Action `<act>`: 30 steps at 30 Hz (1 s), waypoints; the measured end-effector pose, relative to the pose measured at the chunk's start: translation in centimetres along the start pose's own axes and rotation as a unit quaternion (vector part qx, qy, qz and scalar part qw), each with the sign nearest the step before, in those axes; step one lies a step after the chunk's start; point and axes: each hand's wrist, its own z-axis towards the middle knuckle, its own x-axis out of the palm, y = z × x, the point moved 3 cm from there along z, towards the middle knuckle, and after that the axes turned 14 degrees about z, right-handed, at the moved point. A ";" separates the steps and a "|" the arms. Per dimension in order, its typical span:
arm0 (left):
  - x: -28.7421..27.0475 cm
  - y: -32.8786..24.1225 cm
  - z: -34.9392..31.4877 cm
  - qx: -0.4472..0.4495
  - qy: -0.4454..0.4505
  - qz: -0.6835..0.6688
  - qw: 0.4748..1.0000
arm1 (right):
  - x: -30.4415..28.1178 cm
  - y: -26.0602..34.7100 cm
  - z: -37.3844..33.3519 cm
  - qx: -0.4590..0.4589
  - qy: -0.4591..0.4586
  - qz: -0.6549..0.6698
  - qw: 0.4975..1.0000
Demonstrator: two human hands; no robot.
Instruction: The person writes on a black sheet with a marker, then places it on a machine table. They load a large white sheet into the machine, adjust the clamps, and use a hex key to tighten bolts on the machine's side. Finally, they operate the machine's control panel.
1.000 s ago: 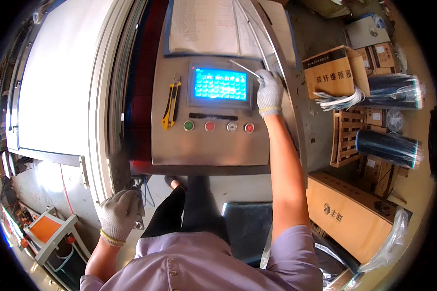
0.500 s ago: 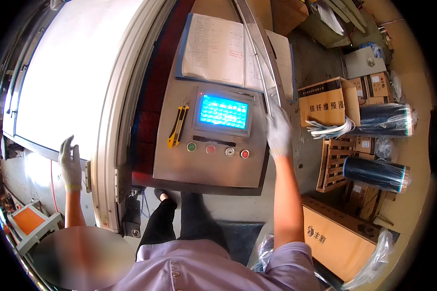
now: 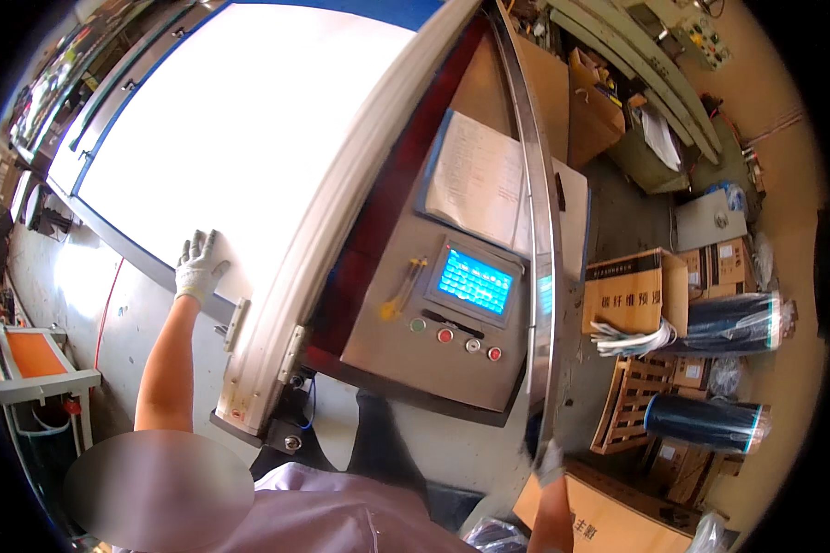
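My left hand (image 3: 199, 269), in a white knit glove, lies with fingers spread at the near edge of a large white sheet (image 3: 267, 120) on the machine bed. My right hand (image 3: 550, 465), also gloved, is closed round the near end of a long metal straightedge (image 3: 543, 369). The straightedge reaches far forward across the right side of the control panel (image 3: 433, 369) and over an open binder of papers (image 3: 475, 170). On the panel are a lit blue touchscreen (image 3: 475, 281), several round buttons and a yellow utility knife (image 3: 402, 293).
The machine's pale metal beam (image 3: 341, 184) runs between sheet and panel. On the right stand cardboard boxes (image 3: 622, 290), a wooden pallet (image 3: 629, 401) and dark wrapped rolls (image 3: 705, 422). An orange-topped frame (image 3: 37, 355) stands at the left.
My right hand has come down and back to the straightedge's near end. My left hand has moved right onto the sheet. The view has turned, shifting the panel right and down.
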 end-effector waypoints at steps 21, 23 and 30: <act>-0.9 4.8 1.6 0.192 -0.071 -0.070 0.976 | 39.2 -26.2 -9.8 -0.022 0.010 0.046 0.999; -0.4 5.3 1.8 0.205 -0.073 -0.091 0.972 | 40.5 -25.9 -11.4 -0.003 0.028 0.021 0.999; 0.3 8.7 1.3 0.215 -0.055 -0.146 0.964 | 43.5 -19.5 -10.3 -0.046 -0.043 -0.103 0.993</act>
